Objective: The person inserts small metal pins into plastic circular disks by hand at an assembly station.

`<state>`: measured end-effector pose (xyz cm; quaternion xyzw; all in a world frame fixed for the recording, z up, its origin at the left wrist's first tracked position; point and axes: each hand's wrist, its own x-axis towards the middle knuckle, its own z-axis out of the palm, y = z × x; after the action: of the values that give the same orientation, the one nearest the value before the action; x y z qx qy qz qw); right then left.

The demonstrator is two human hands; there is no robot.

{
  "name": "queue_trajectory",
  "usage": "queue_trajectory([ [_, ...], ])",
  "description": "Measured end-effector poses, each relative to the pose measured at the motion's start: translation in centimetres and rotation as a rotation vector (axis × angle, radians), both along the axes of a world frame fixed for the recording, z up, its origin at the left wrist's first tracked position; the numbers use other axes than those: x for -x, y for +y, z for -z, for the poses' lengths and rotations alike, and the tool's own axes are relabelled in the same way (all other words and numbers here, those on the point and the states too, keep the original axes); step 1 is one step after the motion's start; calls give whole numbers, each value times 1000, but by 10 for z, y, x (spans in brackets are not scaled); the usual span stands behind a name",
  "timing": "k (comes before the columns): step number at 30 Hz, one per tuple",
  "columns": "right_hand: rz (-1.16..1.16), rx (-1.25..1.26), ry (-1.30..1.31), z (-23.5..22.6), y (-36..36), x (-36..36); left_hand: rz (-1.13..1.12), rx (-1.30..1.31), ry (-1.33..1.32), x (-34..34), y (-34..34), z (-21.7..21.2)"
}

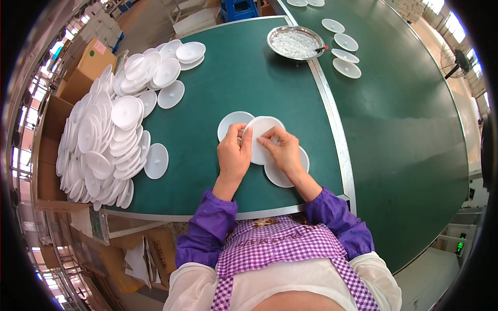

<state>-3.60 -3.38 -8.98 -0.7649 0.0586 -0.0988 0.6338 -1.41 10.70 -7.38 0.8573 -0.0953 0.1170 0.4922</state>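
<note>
My left hand (233,155) is closed on the left edge of a white plastic disc (265,124), thumb on its face. This disc is held up over the green table. My right hand (285,153) pinches at the middle of the same disc, fingertips together. Whatever those fingertips hold is too small or hidden to make out. Behind my left hand lies a second white disc (232,121). A third disc (279,178) rests on the table below my right hand, partly covered by it.
A large heap of white discs (104,140) spills from a cardboard box (45,181) on the left. At the back stands a metal bowl (271,45) of small white pieces, with a red-tipped tool (322,48). Several discs (346,68) lie past the metal rail (332,111) on another green surface.
</note>
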Motion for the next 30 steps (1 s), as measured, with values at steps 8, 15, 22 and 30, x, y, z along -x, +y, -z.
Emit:
queue_trajectory([
  [8, 237, 70, 72, 1, -72, -56, 9, -199, 201, -17, 6, 15],
  [15, -57, -706, 228, -19, -68, -30, -106, -83, -53, -17, 9, 4],
  [22, -181, -810, 269, -22, -66, -17, -125, 51, -27, -17, 4, -19],
  [30, 45, -906, 196, -14, -66, -16, 77, 182, 296, -95, -13, -8],
])
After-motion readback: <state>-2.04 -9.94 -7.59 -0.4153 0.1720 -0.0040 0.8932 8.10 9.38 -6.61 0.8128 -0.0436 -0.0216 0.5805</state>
